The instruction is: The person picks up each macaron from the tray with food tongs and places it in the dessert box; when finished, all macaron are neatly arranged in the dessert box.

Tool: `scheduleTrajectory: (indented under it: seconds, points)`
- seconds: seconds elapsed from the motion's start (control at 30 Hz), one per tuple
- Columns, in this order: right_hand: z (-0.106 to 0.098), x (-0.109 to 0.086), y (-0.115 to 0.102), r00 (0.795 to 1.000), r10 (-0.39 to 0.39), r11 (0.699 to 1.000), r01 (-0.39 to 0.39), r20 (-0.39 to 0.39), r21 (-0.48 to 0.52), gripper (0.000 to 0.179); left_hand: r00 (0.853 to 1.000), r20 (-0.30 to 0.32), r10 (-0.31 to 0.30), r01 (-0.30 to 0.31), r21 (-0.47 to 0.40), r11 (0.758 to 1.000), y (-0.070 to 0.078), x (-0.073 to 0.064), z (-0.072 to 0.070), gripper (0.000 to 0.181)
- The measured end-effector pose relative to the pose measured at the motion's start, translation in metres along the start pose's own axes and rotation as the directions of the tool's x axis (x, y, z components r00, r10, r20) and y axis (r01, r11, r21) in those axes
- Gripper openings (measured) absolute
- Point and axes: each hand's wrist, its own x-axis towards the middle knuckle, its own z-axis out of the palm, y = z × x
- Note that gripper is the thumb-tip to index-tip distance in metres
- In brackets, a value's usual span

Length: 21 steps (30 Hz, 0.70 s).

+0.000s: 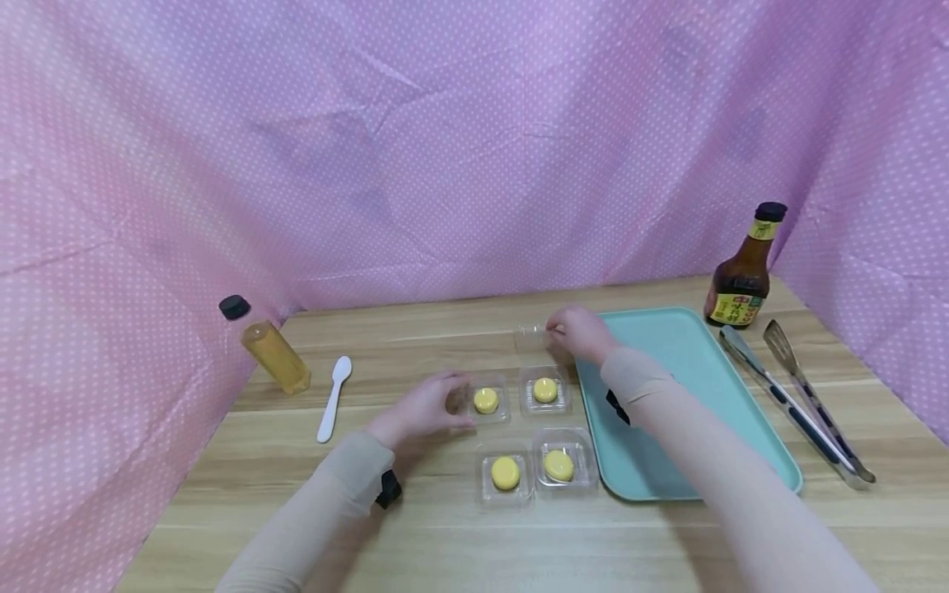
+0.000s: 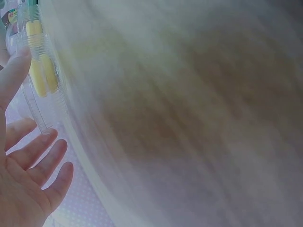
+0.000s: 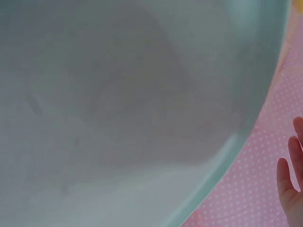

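In the head view my left hand (image 1: 430, 403) curves round the left side of a clear plastic container (image 1: 501, 414) with a yellow macaron (image 1: 485, 401) inside. Thumb and fingertips sit at opposite edges of it; the left wrist view shows the fingers (image 2: 49, 163) spread at a corner. Farther back, my right hand (image 1: 583, 332) pinches the edge of a clear plastic piece (image 1: 530, 336), over the tray's back left corner. Between the hands stands another container (image 1: 528, 407) with a macaron (image 1: 544, 389). In the right wrist view, only some fingers (image 3: 284, 177) show.
Two more containers, each with a yellow macaron (image 1: 506, 473), stand in front. The turquoise tray (image 1: 667, 329) lies right, with tongs (image 1: 778, 395), a slotted spatula (image 1: 801, 379) and a dark sauce bottle (image 1: 741, 276) beyond. Left are a white spoon (image 1: 334, 399) and an amber bottle (image 1: 276, 354).
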Motion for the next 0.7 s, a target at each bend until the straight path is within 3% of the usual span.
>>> scheduleTrajectory:
  seconds: [0.3, 0.47, 0.7]
  points:
    - [-0.009, -0.003, 0.0, 0.998, 0.068, 0.985, -0.065, -0.015, 0.157, 0.021, 1.0, 0.02, 0.003, -0.003, -0.029, 1.0, -0.003, 0.001, 0.0, 0.079]
    - [-0.017, -0.003, -0.003, 0.995, 0.065, 0.979, -0.05, -0.071, 0.199, 0.021, 0.999, 0.041, -0.017, 0.017, -0.009, 1.0, 0.0, 0.002, -0.002, 0.089]
    - [-0.026, -0.007, -0.008, 0.987, 0.144, 0.947, -0.115, -0.077, 0.301, 0.024, 0.997, 0.064, -0.041, 0.042, -0.015, 0.999, 0.001, 0.001, -0.004, 0.101]
